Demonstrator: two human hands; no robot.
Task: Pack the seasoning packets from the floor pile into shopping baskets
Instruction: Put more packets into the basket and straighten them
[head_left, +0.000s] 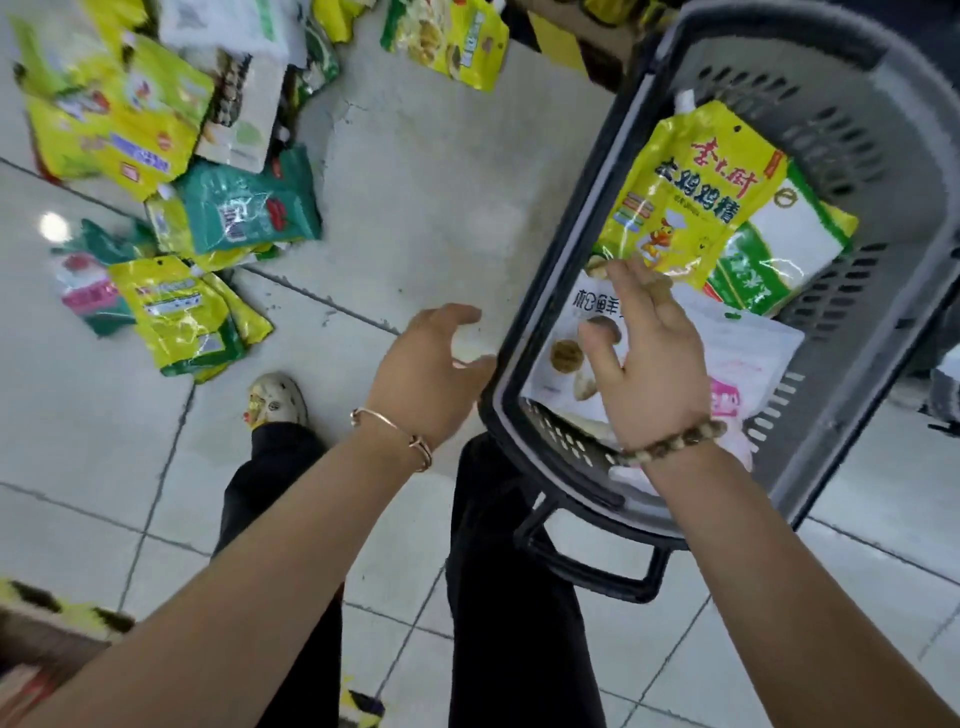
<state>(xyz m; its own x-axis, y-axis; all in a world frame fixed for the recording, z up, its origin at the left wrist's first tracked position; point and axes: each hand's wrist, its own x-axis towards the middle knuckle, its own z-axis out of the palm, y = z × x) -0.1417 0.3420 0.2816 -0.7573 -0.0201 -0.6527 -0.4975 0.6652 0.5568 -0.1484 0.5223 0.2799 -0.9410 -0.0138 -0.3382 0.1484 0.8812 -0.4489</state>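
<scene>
A grey shopping basket (852, 78) with a dark rim stands on the floor at the right. Inside lie a yellow chicken-seasoning pouch (696, 192), a green and white packet (779, 249), a white mushroom packet (566, 343) and a white and pink packet (743, 364). My right hand (649, 358) hovers flat over the basket, fingers spread, fingertips at the yellow pouch's lower edge, holding nothing. My left hand (436, 374) hangs just left of the basket's rim, fingers curled apart and empty. The floor pile of yellow and green packets (171, 171) lies at the upper left.
More yellow packets (452, 41) lie at the top centre. My black trouser legs and a pale shoe (275, 400) stand on the tiled floor between the pile and the basket. The basket's black handle (587, 566) hangs down near my right leg. A striped edge (57, 608) shows at the lower left.
</scene>
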